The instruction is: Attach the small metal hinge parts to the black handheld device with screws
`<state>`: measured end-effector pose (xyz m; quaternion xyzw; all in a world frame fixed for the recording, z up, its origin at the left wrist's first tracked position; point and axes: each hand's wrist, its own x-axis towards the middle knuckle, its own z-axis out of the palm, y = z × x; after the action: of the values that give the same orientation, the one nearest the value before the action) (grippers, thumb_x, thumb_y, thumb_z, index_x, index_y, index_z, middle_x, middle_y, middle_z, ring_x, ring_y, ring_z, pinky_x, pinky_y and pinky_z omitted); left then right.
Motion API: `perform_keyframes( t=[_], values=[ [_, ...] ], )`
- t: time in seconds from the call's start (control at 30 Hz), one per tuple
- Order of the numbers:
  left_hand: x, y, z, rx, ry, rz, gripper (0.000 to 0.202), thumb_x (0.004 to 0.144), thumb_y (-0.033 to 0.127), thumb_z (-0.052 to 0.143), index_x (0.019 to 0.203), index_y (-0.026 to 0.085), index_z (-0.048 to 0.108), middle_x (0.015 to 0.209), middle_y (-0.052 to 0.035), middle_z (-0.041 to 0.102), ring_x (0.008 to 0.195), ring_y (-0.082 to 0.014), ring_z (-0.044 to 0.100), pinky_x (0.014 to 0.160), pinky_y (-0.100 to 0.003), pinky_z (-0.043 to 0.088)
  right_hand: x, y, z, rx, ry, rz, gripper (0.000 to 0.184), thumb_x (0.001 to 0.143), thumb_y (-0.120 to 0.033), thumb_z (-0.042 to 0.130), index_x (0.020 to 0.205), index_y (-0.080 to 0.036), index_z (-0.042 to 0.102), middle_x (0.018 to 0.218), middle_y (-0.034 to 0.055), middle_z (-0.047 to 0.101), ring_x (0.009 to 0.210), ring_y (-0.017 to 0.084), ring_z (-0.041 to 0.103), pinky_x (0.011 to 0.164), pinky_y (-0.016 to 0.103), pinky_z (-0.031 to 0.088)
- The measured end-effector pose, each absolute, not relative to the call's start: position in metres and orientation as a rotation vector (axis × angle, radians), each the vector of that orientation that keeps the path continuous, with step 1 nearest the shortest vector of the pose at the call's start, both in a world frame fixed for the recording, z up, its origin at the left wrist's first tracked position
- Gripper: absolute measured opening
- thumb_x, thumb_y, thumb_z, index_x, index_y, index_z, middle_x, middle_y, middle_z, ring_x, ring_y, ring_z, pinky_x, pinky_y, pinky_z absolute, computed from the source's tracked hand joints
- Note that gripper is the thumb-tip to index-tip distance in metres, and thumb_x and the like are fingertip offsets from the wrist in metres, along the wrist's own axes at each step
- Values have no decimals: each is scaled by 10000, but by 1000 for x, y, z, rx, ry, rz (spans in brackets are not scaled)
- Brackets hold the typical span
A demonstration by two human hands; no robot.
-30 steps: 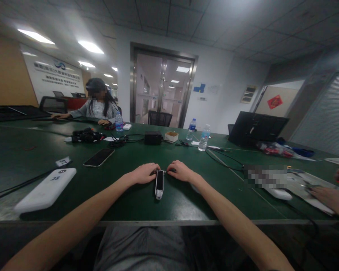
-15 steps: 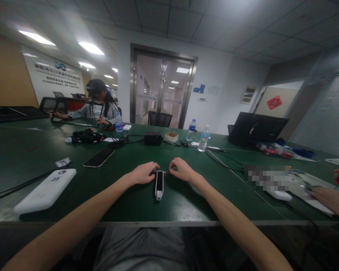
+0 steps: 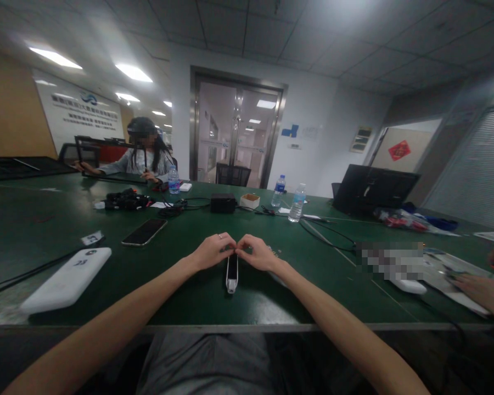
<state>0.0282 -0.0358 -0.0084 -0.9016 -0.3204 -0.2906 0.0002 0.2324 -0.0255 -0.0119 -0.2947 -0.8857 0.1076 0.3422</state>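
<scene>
A narrow white device with a long black face (image 3: 231,274) lies on the green table, its white end towards me. Over its far end my left hand (image 3: 213,251) and my right hand (image 3: 255,252) meet, both closed in a pinch with fingertips touching or nearly so. What lies between the fingertips is too small or hidden to make out. The hands cover the device's far end. Some tiny pale bits (image 3: 275,252) lie on the table just right of my right hand.
A dark phone (image 3: 144,232) and a white power bank (image 3: 68,280) lie left. Beyond are a black box (image 3: 223,203), an open small carton (image 3: 250,201), water bottles (image 3: 297,203) and cables. Across the table a person holds a black frame (image 3: 111,176); another person's hand (image 3: 480,291) rests right.
My right hand has moved left until its fingertips meet those of my left hand over the device's far end. Tiny bits beside it now show. The person opposite has raised the black frame.
</scene>
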Motion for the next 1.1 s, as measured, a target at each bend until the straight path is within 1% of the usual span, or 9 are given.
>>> perform_keyframes(
  t=[0.2, 0.33, 0.43, 0.7, 0.87, 1.0, 1.1],
  values=[
    [28, -37, -8, -2838, -977, -925, 150, 848, 247, 551, 980, 181, 583, 937, -20, 576, 730, -106, 548, 676, -219, 451, 231, -26, -11, -830, -2259, 286, 91, 823, -233, 561, 763, -165, 553, 758, 5, 546, 691, 118, 496, 631, 240, 405],
    [29, -37, -8, -2848, -966, -933, 126, 859, 237, 541, 959, 183, 594, 945, -23, 588, 793, -118, 568, 713, -225, 459, 232, -27, -11, -822, -2264, 298, 116, 833, -257, 554, 764, -165, 555, 761, 9, 548, 685, 118, 500, 629, 243, 415],
    [29, -37, -8, -2843, -975, -911, 114, 868, 236, 527, 941, 180, 595, 948, -25, 599, 805, -123, 576, 720, -230, 461, 232, -27, -11, -819, -2279, 318, 97, 827, -249, 563, 776, -166, 565, 778, 12, 553, 698, 120, 511, 637, 246, 426],
    [29, -39, -5, -2813, -996, -923, 123, 838, 211, 528, 929, 172, 601, 915, -25, 622, 775, -118, 583, 705, -218, 460, 234, -26, -12, -774, -2306, 291, 60, 814, -224, 575, 812, -164, 585, 797, 19, 568, 732, 128, 518, 675, 255, 432],
    [26, -36, -5, -2775, -1092, -851, 143, 817, 213, 524, 930, 178, 604, 862, -19, 623, 771, -126, 586, 700, -218, 448, 235, -26, -9, -786, -2340, 234, 34, 799, -193, 586, 813, -168, 604, 809, 24, 582, 772, 138, 531, 723, 273, 428],
    [23, -32, -7, -2784, -1140, -777, 147, 814, 254, 532, 914, 177, 608, 818, -10, 621, 729, -128, 582, 655, -218, 434, 238, -24, -9, -808, -2371, 161, 34, 788, -156, 581, 791, -167, 614, 794, 25, 585, 775, 141, 530, 732, 276, 419],
    [22, -30, -7, -2804, -1158, -721, 167, 820, 296, 531, 905, 180, 616, 797, -7, 622, 699, -131, 576, 633, -221, 423, 241, -21, -9, -847, -2401, 136, 46, 799, -163, 576, 787, -164, 620, 793, 33, 590, 773, 145, 528, 727, 277, 416]
  ],
)
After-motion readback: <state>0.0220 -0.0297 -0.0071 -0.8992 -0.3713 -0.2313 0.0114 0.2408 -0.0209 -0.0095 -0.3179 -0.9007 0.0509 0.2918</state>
